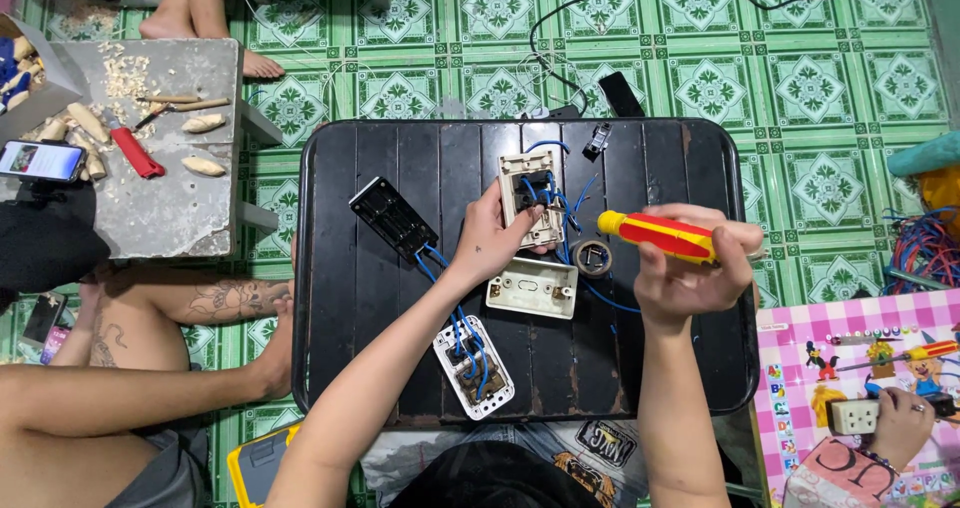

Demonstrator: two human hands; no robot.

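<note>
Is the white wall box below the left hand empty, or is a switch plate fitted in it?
Empty and open. The white wall box lies face up showing its bare inside; the left hand holds the switch plate apart, above it.

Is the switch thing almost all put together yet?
Not yet. Blue wires already join the black plate and white plate. The left hand steadies the cream switch plate; the right hand holds a red-and-yellow screwdriver. The back box lies open, unfitted.
</note>
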